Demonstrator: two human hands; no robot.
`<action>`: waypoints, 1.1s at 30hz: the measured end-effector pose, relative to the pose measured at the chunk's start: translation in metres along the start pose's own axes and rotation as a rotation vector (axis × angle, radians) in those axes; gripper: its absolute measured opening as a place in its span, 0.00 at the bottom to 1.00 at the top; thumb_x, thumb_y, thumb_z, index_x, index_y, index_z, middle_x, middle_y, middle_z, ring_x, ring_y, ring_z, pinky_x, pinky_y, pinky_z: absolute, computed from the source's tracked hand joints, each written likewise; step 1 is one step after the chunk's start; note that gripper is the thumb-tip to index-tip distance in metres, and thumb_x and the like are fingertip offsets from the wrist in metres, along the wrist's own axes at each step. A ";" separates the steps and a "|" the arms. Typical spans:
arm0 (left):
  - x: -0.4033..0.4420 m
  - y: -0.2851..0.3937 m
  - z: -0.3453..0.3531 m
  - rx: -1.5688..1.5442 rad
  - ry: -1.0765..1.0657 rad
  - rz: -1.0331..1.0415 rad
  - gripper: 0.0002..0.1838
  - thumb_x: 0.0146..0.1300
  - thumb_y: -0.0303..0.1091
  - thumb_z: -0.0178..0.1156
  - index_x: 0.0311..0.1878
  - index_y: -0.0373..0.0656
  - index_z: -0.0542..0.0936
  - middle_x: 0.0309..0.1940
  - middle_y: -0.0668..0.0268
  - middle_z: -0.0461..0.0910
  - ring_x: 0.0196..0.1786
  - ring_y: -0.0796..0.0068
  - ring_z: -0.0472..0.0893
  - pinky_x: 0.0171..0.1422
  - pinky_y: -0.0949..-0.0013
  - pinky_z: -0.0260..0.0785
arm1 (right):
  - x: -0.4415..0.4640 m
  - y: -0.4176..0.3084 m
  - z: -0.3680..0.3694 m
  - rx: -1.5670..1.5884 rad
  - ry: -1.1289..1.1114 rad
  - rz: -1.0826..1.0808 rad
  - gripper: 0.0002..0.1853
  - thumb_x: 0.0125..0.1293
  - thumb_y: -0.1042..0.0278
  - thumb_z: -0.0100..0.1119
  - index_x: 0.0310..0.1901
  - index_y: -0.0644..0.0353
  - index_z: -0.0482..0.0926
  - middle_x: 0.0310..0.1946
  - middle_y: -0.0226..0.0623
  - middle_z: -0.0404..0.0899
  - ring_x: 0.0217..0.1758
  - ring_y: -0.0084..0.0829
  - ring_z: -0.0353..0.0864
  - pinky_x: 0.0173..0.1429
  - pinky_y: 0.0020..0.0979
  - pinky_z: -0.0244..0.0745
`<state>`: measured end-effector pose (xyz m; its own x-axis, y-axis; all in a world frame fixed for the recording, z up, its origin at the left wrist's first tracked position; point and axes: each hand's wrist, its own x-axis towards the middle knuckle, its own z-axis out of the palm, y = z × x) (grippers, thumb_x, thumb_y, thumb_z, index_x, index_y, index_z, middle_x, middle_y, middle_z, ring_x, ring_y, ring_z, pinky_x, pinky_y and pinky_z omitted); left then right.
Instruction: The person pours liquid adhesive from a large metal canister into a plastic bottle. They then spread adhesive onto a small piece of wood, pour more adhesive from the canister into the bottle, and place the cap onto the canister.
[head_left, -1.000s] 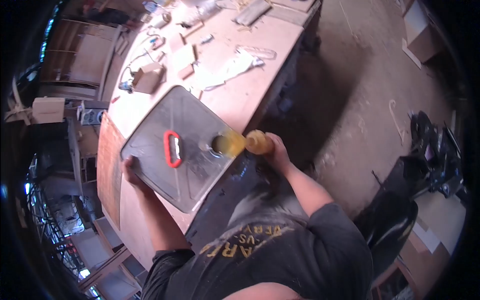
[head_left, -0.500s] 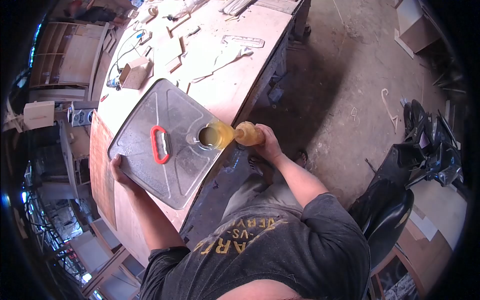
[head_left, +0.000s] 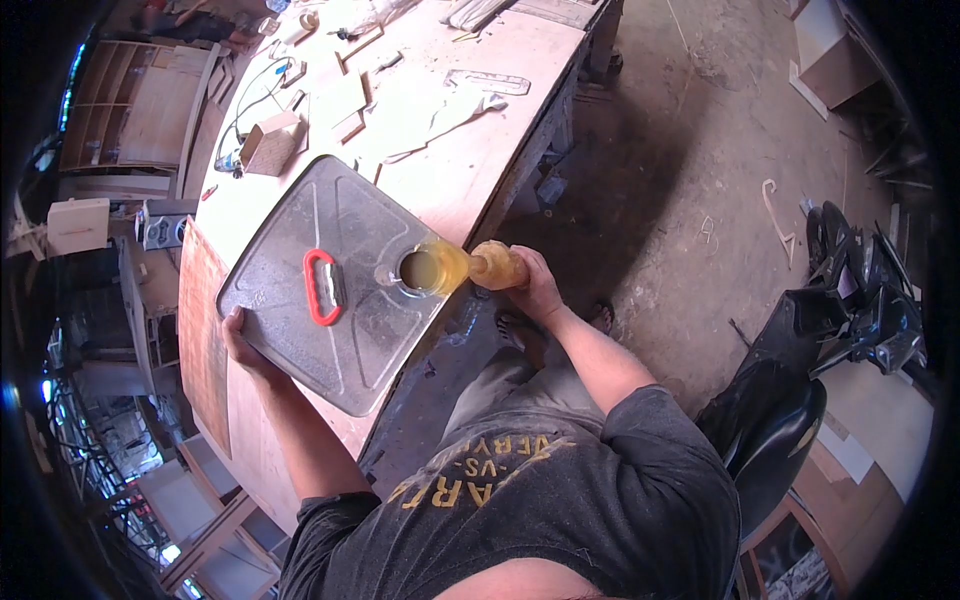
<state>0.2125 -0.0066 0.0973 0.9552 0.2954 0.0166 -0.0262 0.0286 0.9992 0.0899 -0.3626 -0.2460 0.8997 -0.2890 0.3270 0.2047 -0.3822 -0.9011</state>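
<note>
A square grey metal can (head_left: pixel 350 350) with a red handle (head_left: pixel 313 288) on its top stands at the edge of the workbench (head_left: pixel 460 180). My left hand (head_left: pixel 236 338) grips the can's left corner, its fingers partly hidden. Near the can's right corner is a round opening, and a yellowish translucent funnel-like piece (head_left: pixel 452 268) sits at it. My right hand (head_left: pixel 538 285) is wrapped round a yellow-brown bottle (head_left: pixel 499 267), held tilted with its neck against the yellowish piece. Whether liquid is flowing cannot be made out.
Wood offcuts (head_left: pixel 348 128), a small open box (head_left: pixel 272 145), a cable and a white cloth (head_left: pixel 455 115) lie on the bench. A black motorbike (head_left: pixel 770 420) stands at the right. Part of another person (head_left: pixel 185 25) shows at the top left.
Since a second ago the can, both hands and the bottle have shifted a little left in view along with the whole scene. Both grips look unchanged.
</note>
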 end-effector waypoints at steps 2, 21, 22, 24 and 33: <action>-0.002 0.001 0.003 0.006 0.006 0.007 0.33 0.62 0.45 0.58 0.65 0.31 0.77 0.53 0.54 0.83 0.55 0.60 0.84 0.63 0.59 0.76 | -0.001 0.001 0.000 0.001 0.002 0.000 0.36 0.52 0.75 0.79 0.65 0.61 0.76 0.62 0.48 0.81 0.67 0.52 0.81 0.73 0.45 0.77; 0.005 -0.007 -0.011 0.014 -0.052 0.029 0.34 0.62 0.45 0.58 0.68 0.34 0.76 0.59 0.52 0.82 0.62 0.56 0.82 0.70 0.55 0.73 | 0.002 -0.001 -0.002 -0.010 0.035 -0.030 0.35 0.52 0.77 0.79 0.64 0.62 0.77 0.61 0.48 0.82 0.65 0.53 0.82 0.71 0.45 0.78; 0.006 -0.009 -0.012 0.005 -0.063 0.041 0.33 0.63 0.44 0.58 0.68 0.34 0.76 0.58 0.53 0.83 0.61 0.57 0.83 0.69 0.56 0.73 | 0.003 0.000 -0.001 -0.014 0.042 -0.040 0.35 0.52 0.77 0.79 0.63 0.62 0.77 0.60 0.48 0.82 0.65 0.53 0.82 0.71 0.45 0.79; 0.001 -0.003 0.003 0.071 -0.046 0.108 0.34 0.58 0.44 0.55 0.66 0.33 0.77 0.55 0.53 0.82 0.58 0.59 0.82 0.66 0.59 0.73 | 0.004 -0.001 -0.001 -0.015 0.049 -0.049 0.34 0.52 0.77 0.79 0.63 0.62 0.77 0.60 0.49 0.83 0.64 0.53 0.82 0.71 0.45 0.79; 0.002 -0.003 0.004 0.097 0.029 0.086 0.31 0.58 0.43 0.54 0.62 0.34 0.79 0.50 0.58 0.81 0.55 0.64 0.80 0.62 0.63 0.72 | 0.000 0.001 -0.002 0.045 0.034 -0.063 0.32 0.55 0.73 0.76 0.64 0.63 0.77 0.62 0.48 0.82 0.68 0.52 0.80 0.75 0.47 0.75</action>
<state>0.2160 -0.0095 0.0950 0.9418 0.3200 0.1029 -0.0779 -0.0900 0.9929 0.0891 -0.3641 -0.2463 0.8711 -0.2954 0.3922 0.2783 -0.3611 -0.8900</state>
